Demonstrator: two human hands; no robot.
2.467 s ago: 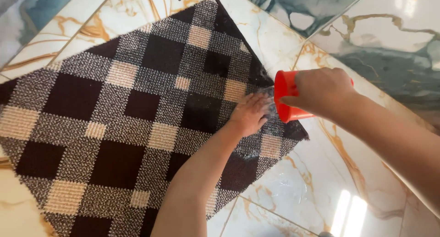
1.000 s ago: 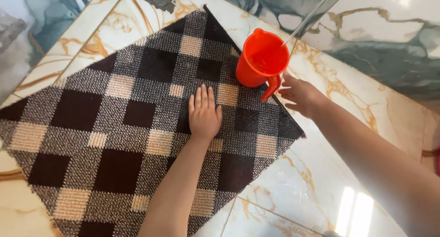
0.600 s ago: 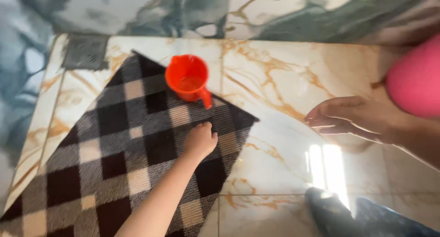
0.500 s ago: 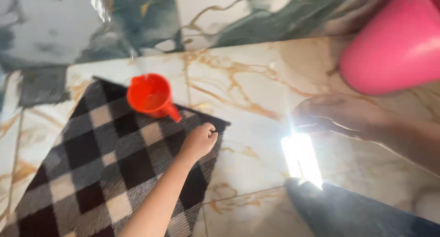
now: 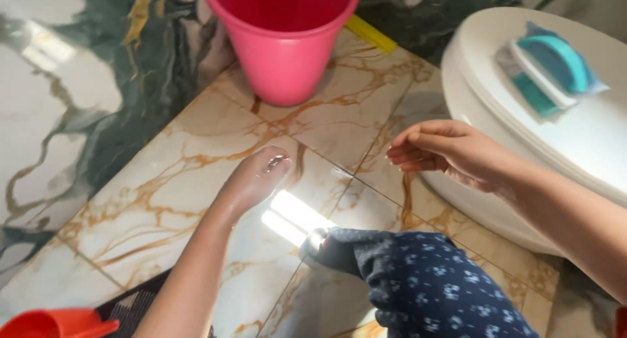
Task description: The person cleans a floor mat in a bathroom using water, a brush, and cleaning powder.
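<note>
Your left hand (image 5: 251, 181) hung loose and empty over the marble floor tiles (image 5: 163, 194), fingers relaxed and slightly curled, wet by the look of it. Your right hand (image 5: 450, 152) was empty too, fingers drawn lightly together and pointing left, in the air in front of the white toilet (image 5: 522, 201). Neither hand touched anything.

Nearest things: pink bucket (image 5: 284, 41) standing upright on the tiles, ahead of both hands and apart from them. A teal scrub brush (image 5: 545, 70) lay on the closed toilet lid, to the right of your right hand, out of its grasp. The orange jug (image 5: 52, 325) sat at the bottom left edge, beside a dark corner of the checked mat (image 5: 130, 308), well behind your left hand.

The reach, as I judged it: the floor looked glossy and likely slick, so you needed to keep your weight planted low before stretching forward. If going for the bucket, take the rim with a full hand, not fingertips; whether it held water was not visible. If going for the brush, lift it straight off the curved lid so it would not slide.

Count:
- bucket, one
- scrub brush, one
- jug, one, partly cut off
- mat, one, corner only
- toilet, one
- hands, two, both yours

A knee in dark blue flowered cloth (image 5: 431, 286) sat low centre.
</note>
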